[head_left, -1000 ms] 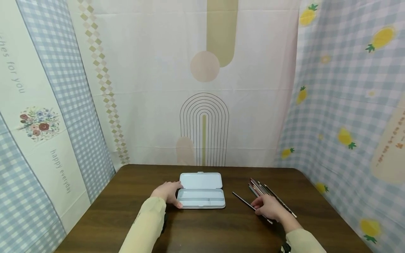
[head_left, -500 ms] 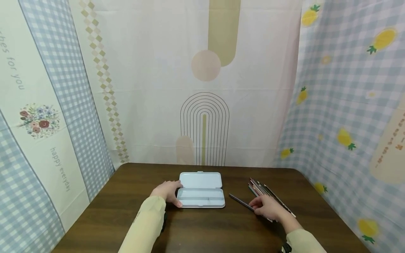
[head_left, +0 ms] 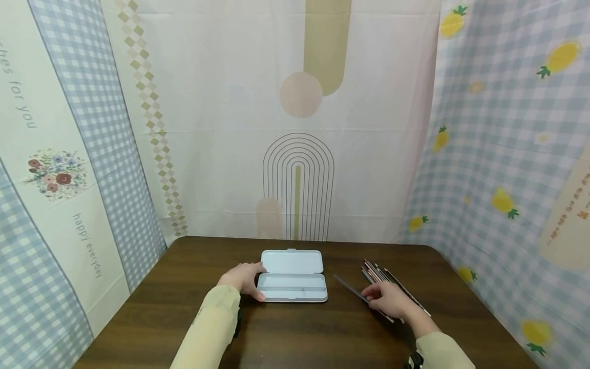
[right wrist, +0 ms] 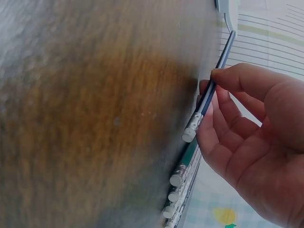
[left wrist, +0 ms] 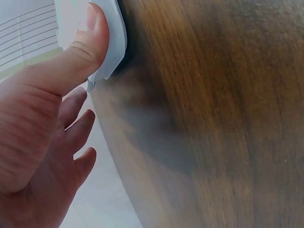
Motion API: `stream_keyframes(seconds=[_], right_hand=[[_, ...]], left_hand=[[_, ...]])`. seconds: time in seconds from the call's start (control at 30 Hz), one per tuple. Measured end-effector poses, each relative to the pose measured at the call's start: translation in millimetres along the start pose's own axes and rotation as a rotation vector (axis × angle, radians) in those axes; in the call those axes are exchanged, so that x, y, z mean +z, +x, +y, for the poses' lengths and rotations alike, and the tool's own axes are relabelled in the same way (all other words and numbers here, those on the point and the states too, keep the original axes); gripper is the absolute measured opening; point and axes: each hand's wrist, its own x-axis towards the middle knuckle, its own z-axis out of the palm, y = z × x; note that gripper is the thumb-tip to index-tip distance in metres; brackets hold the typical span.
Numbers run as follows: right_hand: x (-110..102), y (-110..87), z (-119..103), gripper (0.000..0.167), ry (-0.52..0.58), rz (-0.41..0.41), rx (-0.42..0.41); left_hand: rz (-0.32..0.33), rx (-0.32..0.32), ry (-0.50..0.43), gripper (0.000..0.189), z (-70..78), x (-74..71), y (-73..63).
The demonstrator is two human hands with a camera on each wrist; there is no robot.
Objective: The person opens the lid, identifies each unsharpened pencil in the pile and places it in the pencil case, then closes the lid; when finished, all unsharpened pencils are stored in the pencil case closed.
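Note:
A pale blue pencil case (head_left: pixel 292 287) lies with its lid (head_left: pixel 292 262) raised back. Its base has a divided tray, and no pencil shows in it. My left hand (head_left: pixel 240 280) holds the case's left end, thumb at the front corner and fingers toward the hinge. In the left wrist view, that thumb (left wrist: pixel 92 40) lies over the case's rounded edge. My right hand (head_left: pixel 389 299) pinches a dark pencil (right wrist: pixel 222 59) between thumb and fingers, its white eraser end toward me. Several more pencils (head_left: pixel 375 271) lie in a bundle beside and under this hand.
The dark wooden table (head_left: pixel 295 338) has rounded far corners. A patterned cloth (head_left: pixel 221 154) hangs behind its far edge, and checked cloths hang at both sides. Between the case and the pencils lies bare tabletop.
The pinched dark pencil's far end has swung slightly toward the case and looks blurred now. My right hand has shifted slightly left; my left hand keeps its place on the case.

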Motion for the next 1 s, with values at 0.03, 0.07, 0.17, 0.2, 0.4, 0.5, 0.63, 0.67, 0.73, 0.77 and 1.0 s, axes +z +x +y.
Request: stream_keyframes(seconds=[0.03,0.07,0.17,0.2,0.4,0.5,0.63,0.67,0.73,0.77,1.0], right_hand=[[-0.3,0.6,-0.6,0.022,-0.003,0.006,0.006],[-0.4,1.2,-1.0,0.023,-0.008,0.013,0.01],[0.0,3.1,-1.2,0.025,-0.008,0.032,0.02],[0.3,3.7,-1.2,0.025,-0.007,0.036,0.019],[1.5,8.9,-0.3,0.025,-0.012,0.056,0.013],[1.7,11.4,1.0,0.025,-0.019,0.063,0.011],[-1.2,15.6,1.3,0.024,-0.023,0.071,0.004],[-1.9,16.7,1.5,0.024,-0.024,0.071,-0.003],[-3.2,18.9,2.0,0.024,-0.027,0.072,-0.016],[-3.8,20.2,2.3,0.023,-0.03,0.071,-0.022],[-4.2,24.5,4.4,0.023,-0.022,0.083,-0.066]], left_hand=[[0.0,0.0,-0.001,0.082,0.4,-0.4,0.2],[0.0,0.001,-0.002,0.082,1.1,-0.8,0.3],[0.008,0.01,0.001,0.081,3.3,-1.5,1.2],[0.01,0.013,0.006,0.081,4.0,-1.7,1.5],[0.013,-0.001,0.014,0.081,5.3,-1.1,3.3],[0.015,-0.006,0.011,0.081,5.2,0.1,5.0],[0.018,-0.011,0.003,0.082,5.4,0.4,6.7],[0.018,-0.014,0.002,0.082,5.3,0.4,6.9],[0.019,-0.02,0.001,0.083,5.3,0.5,7.6],[0.02,-0.023,0.0,0.083,5.5,0.5,7.8],[0.017,-0.035,-0.005,0.083,9.2,0.9,11.6]])
